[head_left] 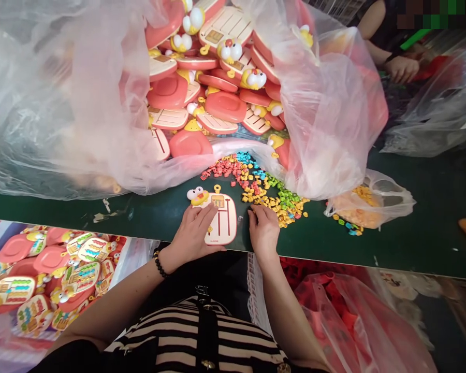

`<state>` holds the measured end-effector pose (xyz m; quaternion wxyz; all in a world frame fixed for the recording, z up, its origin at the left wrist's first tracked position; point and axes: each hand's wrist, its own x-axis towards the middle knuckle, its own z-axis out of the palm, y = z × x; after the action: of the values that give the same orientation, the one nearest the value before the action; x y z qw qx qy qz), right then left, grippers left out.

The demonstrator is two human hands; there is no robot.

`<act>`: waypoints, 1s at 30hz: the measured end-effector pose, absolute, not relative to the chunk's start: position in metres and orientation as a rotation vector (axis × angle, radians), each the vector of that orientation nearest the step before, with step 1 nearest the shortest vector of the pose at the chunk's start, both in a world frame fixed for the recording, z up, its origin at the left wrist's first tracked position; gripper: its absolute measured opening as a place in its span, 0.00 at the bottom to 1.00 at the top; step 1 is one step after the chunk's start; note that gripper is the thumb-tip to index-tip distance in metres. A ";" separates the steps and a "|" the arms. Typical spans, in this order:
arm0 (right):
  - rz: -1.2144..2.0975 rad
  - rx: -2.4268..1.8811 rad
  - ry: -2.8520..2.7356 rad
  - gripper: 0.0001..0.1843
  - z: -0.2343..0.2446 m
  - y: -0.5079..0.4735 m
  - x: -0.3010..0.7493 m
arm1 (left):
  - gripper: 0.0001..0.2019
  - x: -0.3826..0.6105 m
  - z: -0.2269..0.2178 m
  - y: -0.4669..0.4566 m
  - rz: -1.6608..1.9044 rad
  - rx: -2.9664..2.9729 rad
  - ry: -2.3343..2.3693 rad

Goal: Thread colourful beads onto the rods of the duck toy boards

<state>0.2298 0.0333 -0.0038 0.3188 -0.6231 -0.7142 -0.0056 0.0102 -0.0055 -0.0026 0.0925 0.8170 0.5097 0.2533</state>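
Observation:
My left hand (pixel 192 233) grips the left side of a cream and pink duck-shaped bead board (pixel 221 220), which lies flat on the table with empty slots and a few beads. My right hand (pixel 263 230) rests on the green table just right of the board, its fingertips close to the board's edge, with nothing visible in it. A loose heap of small red, blue, green and yellow plastic beads (pixel 256 189) lies just beyond both hands. Many pink bead boards and duck heads (pixel 202 77) fill a large clear plastic bag (pixel 330 103) at the far side.
The dark green table (pixel 431 181) runs across the view. Finished boards with coloured beads (pixel 50 274) lie on a lower surface at the left. A small bag of yellow beads (pixel 368 204) sits to the right. A co-worker's hand (pixel 406 69) works at the upper right.

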 end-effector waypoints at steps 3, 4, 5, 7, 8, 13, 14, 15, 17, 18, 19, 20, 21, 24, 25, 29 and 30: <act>0.033 -1.618 -1.818 0.14 0.000 0.034 0.222 | 0.47 0.013 -0.003 -0.006 0.740 2.477 1.523; 0.062 -1.592 -1.794 0.14 0.003 0.035 0.216 | 0.46 0.014 -0.003 -0.006 0.735 2.489 1.526; 0.090 -1.556 -1.787 0.13 0.007 0.037 0.210 | 0.45 0.015 -0.002 -0.006 0.733 2.497 1.531; 0.123 -1.475 -1.832 0.12 0.014 0.044 0.196 | 0.44 0.018 -0.001 -0.006 0.744 2.507 1.546; 0.127 -1.442 -1.875 0.12 0.016 0.048 0.189 | 0.44 0.019 0.000 -0.006 0.754 2.513 1.552; 0.168 -1.394 -2.114 0.17 0.013 0.059 0.172 | 0.42 0.021 0.001 -0.009 0.831 2.497 1.595; 0.169 -1.399 -2.164 0.17 0.012 0.056 0.172 | 0.41 0.021 0.000 -0.010 0.856 2.488 1.599; 0.165 -1.413 -2.210 0.17 0.012 0.052 0.173 | 0.39 0.020 0.000 -0.011 0.883 2.479 1.599; 0.152 -1.457 -2.277 0.19 0.014 0.040 0.176 | 0.36 0.019 -0.002 -0.011 0.921 2.474 1.573; 0.154 -1.478 -2.298 0.20 0.015 0.034 0.177 | 0.34 0.018 -0.003 -0.011 0.925 2.473 1.550; 0.162 -1.491 -2.312 0.21 0.016 0.027 0.178 | 0.33 0.017 -0.003 -0.011 0.923 2.469 1.527; 0.175 -1.491 -2.317 0.21 0.017 0.021 0.178 | 0.31 0.016 -0.003 -0.011 0.916 2.462 1.508; 0.190 -1.483 -2.313 0.22 0.018 0.016 0.177 | 0.28 0.016 -0.003 -0.011 0.909 2.452 1.495; 0.242 -1.432 -2.261 0.25 0.016 0.001 0.174 | 0.21 0.014 -0.001 -0.011 0.889 2.417 1.485; 0.256 -1.415 -2.242 0.26 0.015 -0.002 0.172 | 0.19 0.014 -0.001 -0.011 0.878 2.411 1.481; 0.297 -1.362 -2.229 0.27 0.013 -0.009 0.162 | 0.22 0.015 -0.001 -0.013 0.880 2.396 1.478; 0.327 -1.328 -2.244 0.27 0.014 -0.008 0.160 | 0.24 0.015 -0.002 -0.013 0.904 2.391 1.482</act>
<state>0.1602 -0.0083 0.0143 0.2538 -0.4888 -0.8259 0.1202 0.0148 -0.0128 -0.0021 0.0931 0.8058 0.4993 0.3046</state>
